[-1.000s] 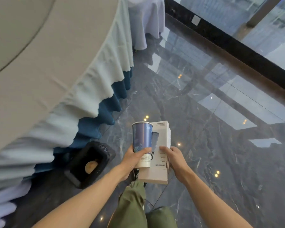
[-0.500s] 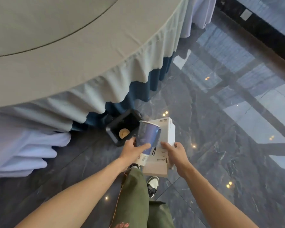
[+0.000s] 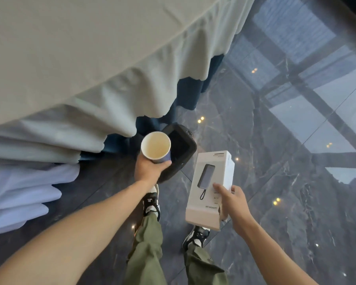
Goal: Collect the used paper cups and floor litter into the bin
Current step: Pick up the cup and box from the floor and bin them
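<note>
My left hand (image 3: 150, 169) grips a blue paper cup (image 3: 156, 148) from below, its open mouth turned up toward the camera. The cup hangs over the left part of a small black bin (image 3: 183, 153) that stands on the floor by the table skirt, and it hides part of the bin's opening. To the right, my right hand (image 3: 232, 199) holds a white power-bank box (image 3: 211, 188) by its lower right side, at a distance from the bin.
A round table with a pale cloth (image 3: 90, 58) and a dark blue skirt (image 3: 189, 93) fills the upper left, overhanging the bin. The floor (image 3: 286, 161) is dark glossy marble. My legs in green trousers and my shoes (image 3: 151, 204) are below the hands.
I have stepped closer to the bin. My left hand carried the cup away from the box and over the bin, tipping its mouth toward me. The box stayed in my right hand.
</note>
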